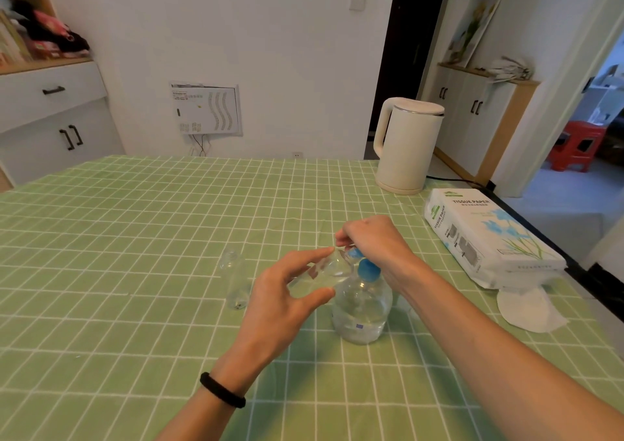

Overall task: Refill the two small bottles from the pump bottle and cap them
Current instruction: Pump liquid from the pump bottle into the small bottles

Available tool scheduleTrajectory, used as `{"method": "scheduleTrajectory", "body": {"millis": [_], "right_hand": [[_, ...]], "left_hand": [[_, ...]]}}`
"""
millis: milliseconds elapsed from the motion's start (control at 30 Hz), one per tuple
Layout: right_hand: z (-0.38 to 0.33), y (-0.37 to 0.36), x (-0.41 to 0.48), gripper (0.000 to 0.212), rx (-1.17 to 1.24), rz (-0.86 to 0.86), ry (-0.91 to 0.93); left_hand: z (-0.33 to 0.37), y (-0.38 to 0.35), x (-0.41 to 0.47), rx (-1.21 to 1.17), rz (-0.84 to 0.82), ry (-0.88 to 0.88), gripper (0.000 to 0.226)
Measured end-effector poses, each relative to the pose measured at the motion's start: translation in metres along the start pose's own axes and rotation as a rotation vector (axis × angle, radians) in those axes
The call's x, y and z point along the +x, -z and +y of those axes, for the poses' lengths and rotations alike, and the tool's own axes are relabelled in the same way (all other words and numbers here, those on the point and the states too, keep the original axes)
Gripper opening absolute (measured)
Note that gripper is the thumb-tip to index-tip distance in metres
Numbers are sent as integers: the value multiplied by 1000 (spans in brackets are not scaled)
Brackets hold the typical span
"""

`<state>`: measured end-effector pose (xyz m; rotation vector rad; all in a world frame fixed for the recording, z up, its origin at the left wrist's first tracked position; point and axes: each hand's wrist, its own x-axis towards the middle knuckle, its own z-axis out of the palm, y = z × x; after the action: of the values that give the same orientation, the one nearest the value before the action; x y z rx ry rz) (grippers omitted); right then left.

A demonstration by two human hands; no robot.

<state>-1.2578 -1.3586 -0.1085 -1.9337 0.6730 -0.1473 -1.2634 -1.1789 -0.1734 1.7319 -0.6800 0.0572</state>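
Pinching small bottle (pixel 326 271), left hand (pixel 275 293) fingers (pixel 312 255); right hand (pixel 373 238) fingers (pixel 345 237) curled over pump head (pixel 355 254).

Pump head (pixel 367 269) partly hidden under right hand (pixel 371 238), held small bottle (pixel 325 271) blurred, its mouth indistinct, forearms (pixel 489 346) cut by bottom edge, wall panel (pixel 206 109) print unreadable

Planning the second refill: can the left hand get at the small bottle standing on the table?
Probably: the standing small bottle is beside the left hand, nothing between, but that hand holds the tilted bottle.
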Motion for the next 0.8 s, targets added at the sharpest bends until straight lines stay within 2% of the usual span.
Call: {"method": "scheduleTrajectory", "body": {"millis": [600, 800], "right_hand": [[12, -2, 1, 25, 0, -16, 27], [8, 0, 1, 21, 50, -19, -3]], "left_hand": [[-10, -5, -4, -38, -5, 14, 55], [-2, -3, -2, -37, -7, 12, 55]]}}
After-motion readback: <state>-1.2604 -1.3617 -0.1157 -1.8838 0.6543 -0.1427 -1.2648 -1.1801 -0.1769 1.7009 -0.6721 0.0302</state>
